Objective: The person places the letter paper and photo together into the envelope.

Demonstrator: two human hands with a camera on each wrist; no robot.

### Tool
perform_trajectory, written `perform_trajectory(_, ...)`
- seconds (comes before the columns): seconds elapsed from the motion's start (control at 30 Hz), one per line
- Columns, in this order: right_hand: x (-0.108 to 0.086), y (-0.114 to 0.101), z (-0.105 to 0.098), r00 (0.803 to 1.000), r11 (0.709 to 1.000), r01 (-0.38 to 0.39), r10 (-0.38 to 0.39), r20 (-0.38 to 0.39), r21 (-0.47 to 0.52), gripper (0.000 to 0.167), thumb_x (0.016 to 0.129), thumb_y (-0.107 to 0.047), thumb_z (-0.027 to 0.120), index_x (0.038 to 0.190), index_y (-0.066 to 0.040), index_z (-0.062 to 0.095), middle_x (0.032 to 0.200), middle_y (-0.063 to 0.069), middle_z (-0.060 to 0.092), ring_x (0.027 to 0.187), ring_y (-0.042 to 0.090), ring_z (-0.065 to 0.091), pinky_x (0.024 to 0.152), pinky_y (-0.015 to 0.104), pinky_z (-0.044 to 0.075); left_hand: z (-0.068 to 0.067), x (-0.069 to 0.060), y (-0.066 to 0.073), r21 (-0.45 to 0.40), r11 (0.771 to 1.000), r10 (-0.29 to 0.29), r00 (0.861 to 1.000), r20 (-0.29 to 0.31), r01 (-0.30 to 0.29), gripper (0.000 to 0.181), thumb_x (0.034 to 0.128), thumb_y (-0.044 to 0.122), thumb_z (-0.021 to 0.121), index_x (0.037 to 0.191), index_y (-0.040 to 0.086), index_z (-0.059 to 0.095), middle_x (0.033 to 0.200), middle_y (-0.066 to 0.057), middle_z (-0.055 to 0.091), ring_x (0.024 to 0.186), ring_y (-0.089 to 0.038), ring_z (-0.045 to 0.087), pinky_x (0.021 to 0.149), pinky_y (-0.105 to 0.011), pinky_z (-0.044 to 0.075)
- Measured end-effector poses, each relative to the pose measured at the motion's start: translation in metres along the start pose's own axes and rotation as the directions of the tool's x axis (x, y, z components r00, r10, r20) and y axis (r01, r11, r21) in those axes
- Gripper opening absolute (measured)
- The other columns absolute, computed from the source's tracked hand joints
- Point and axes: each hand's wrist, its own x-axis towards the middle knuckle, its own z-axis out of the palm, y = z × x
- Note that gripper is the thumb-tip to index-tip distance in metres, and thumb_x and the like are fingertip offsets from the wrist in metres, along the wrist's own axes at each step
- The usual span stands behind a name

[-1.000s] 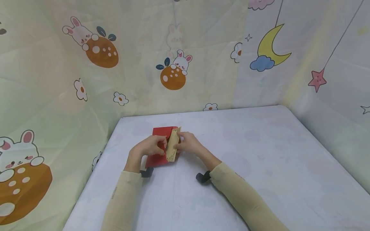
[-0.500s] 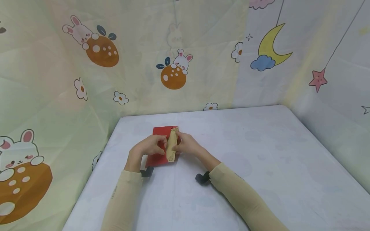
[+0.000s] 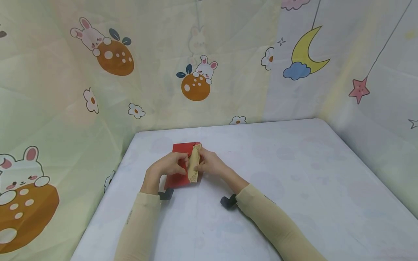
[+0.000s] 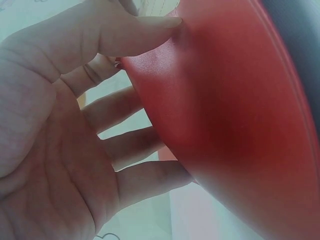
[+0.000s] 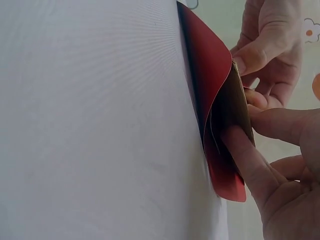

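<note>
A red envelope-like sleeve (image 3: 177, 180) lies on the white table, left of centre in the head view. Along its right side stands a pale gold patterned strip (image 3: 194, 165), tilted up from the red part. My left hand (image 3: 169, 164) pinches the sleeve's edge; in the left wrist view the thumb lies on the smooth red face (image 4: 225, 95), with the other fingers behind it. From the right, my right hand (image 3: 211, 162) pinches the gold strip between thumb and fingers. The right wrist view shows one finger reaching into the gap (image 5: 227, 110) under the strip.
The white table (image 3: 277, 174) stretches away to the right and toward the front. Cloth walls (image 3: 228, 90) with printed rabbits, flowers and a moon stand behind it and at both sides. A black wrist camera (image 3: 166, 194) sits below the left hand, another (image 3: 228, 201) below the right.
My right hand and the gold strip's upper end have shifted slightly left, so the strip leans closer over the red sleeve. The left hand has stayed in place.
</note>
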Motion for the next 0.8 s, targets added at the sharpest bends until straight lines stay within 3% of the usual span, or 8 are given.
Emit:
perform_trajectory(0.17,0.0012,0.0006,0.0014,0.999,1.000,-0.027,0.027,0.017,-0.012,0.067,0.088,-0.016,0.084,0.147,-0.004,0.053,0.120,0.009,0.068,0.089,0.015,0.064,0.077,0.025,0.055,-0.0001,-0.0003,0.0001,-0.006,1.000,-0.005,1.000,0.002,0.005,0.028,0.0824,0.017,0.087,0.098,0.020,0.064,0.101,-0.003,0.063,0.105,-0.023,0.058,0.081,-0.034,0.056)
perform_trajectory(0.4,0.0014,-0.0020,0.0024,0.997,0.996,-0.082,0.082,0.010,-0.035,0.054,0.085,-0.019,0.087,0.132,-0.007,0.063,0.109,0.004,0.070,0.094,0.019,0.061,0.079,0.029,0.052,-0.0003,-0.0006,-0.0002,-0.005,1.000,-0.004,1.000,0.001,0.004,0.028,0.0822,0.017,0.087,0.097,0.021,0.064,0.101,-0.003,0.063,0.105,-0.023,0.058,0.081,-0.034,0.056)
perform_trajectory(0.6,0.0022,0.0002,0.0039,0.997,0.995,-0.062,0.066,0.044,-0.077,0.047,0.084,-0.023,0.088,0.123,-0.009,0.066,0.097,0.002,0.067,0.091,0.019,0.060,0.071,0.027,0.051,-0.0005,0.0000,-0.0007,-0.006,1.000,-0.001,1.000,0.002,0.001,0.027,0.0826,0.016,0.086,0.097,0.020,0.063,0.099,-0.003,0.062,0.103,-0.023,0.057,0.078,-0.033,0.055)
perform_trajectory(0.8,0.0010,-0.0026,0.0047,0.995,0.995,-0.053,0.060,0.085,-0.086,0.046,0.083,-0.025,0.089,0.120,-0.010,0.068,0.104,0.006,0.068,0.099,0.020,0.059,0.074,0.026,0.054,-0.0004,0.0004,-0.0017,-0.007,1.000,0.003,1.000,0.001,-0.003,0.028,0.0823,0.017,0.087,0.097,0.021,0.064,0.100,-0.003,0.063,0.104,-0.023,0.057,0.077,-0.032,0.055)
